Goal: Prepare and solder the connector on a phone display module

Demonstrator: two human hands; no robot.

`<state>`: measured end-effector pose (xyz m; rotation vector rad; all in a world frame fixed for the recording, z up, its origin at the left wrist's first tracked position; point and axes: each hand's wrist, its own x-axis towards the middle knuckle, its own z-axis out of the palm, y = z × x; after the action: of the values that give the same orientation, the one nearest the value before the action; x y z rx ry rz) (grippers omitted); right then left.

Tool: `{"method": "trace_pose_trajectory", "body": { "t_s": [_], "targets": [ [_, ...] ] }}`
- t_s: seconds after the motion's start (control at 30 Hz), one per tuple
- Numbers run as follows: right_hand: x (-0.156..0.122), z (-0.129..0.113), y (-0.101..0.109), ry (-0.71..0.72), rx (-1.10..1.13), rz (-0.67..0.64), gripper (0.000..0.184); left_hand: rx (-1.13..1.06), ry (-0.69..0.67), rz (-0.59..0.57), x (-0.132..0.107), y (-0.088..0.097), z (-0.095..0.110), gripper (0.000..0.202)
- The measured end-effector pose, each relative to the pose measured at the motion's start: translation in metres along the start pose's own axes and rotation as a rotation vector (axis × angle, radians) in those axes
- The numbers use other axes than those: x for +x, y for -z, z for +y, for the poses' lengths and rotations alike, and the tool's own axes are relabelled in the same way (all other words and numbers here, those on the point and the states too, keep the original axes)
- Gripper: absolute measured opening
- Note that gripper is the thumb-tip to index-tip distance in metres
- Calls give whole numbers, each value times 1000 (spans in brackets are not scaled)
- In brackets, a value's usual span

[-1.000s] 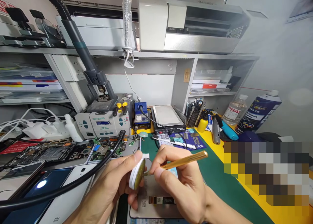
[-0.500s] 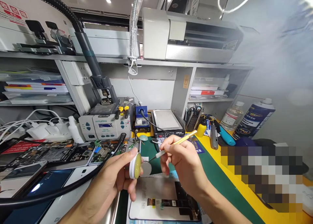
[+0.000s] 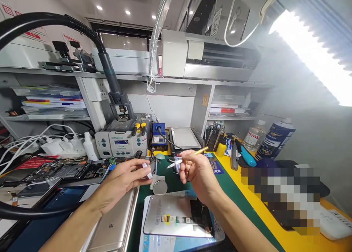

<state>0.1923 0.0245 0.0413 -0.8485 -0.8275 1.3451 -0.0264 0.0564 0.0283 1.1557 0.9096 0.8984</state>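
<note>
My left hand (image 3: 125, 178) pinches a small round white tin (image 3: 146, 170) edge-on above the green mat (image 3: 236, 200). A round silver lid (image 3: 160, 186) lies on the mat just right of it. Over the mat's far part, my right hand (image 3: 196, 171) grips a gold-handled tool (image 3: 192, 155) with a white collar and thin metal tip pointing left. A phone screen panel (image 3: 176, 217) lies face down below both hands, its flex cable showing. A gold phone back (image 3: 117, 224) lies under my left forearm.
A soldering station (image 3: 122, 142) with a black hose, a blue iron stand (image 3: 158, 133) and a heating plate (image 3: 184, 134) stand at the back. Opened phones (image 3: 57, 171) lie left. A clear bottle (image 3: 254, 134) and spray can (image 3: 273, 138) stand right; a bright lamp hangs upper right.
The view has tilted up. My left hand turned the tin edge-on and moved it away from the tool. My right hand lifted the tool up and back from the tin.
</note>
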Motion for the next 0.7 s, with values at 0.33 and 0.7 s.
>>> {"method": "trace_pose_trajectory", "body": {
  "t_s": [0.33,0.7],
  "targets": [
    [3,0,3,19,-43,9,16,417,-235,33,4,8,-13,56],
    [10,0,10,44,-25,46,19,862,-345,-9,31,-23,-21,52]
  ]
}}
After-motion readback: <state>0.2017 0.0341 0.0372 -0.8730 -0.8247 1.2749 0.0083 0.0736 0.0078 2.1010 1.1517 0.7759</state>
